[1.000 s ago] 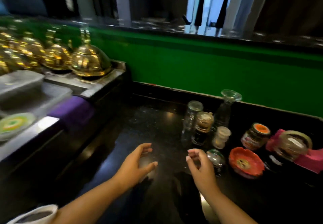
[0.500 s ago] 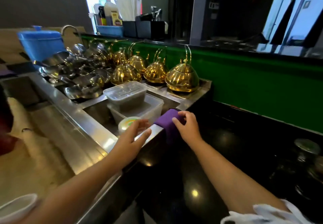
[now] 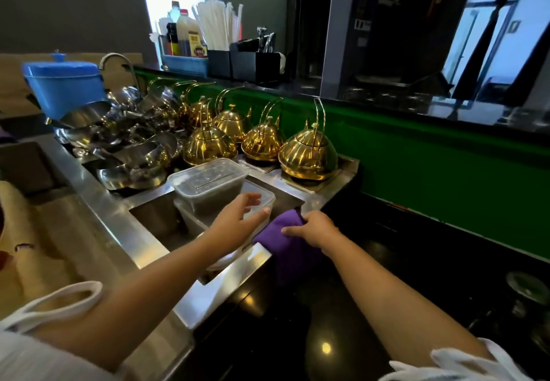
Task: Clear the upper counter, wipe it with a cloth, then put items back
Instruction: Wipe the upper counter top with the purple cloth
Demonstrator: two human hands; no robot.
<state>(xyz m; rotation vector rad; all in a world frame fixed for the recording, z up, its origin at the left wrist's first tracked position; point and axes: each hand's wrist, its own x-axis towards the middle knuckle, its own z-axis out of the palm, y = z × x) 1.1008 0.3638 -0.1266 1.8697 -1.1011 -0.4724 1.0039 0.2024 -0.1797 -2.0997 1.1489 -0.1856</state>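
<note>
Presently, the purple cloth (image 3: 285, 243) lies draped over the corner of the steel sink (image 3: 312, 202), hanging down toward the black desk (image 3: 387, 261); the right hand (image 3: 315, 229) sits on top of the cloth, grip closed over its upper fold; the left hand (image 3: 238, 217) hovers just left of the cloth, grip wide, fingers spread, holding nothing, over the clear lidded containers (image 3: 208, 184) stacked in the sink; gold kettles (image 3: 308, 154) stand behind the cloth; the upper desk (image 3: 387, 103), above and behind the cloth, carries black holders (image 3: 256, 65) and straws (image 3: 214, 23).
</note>
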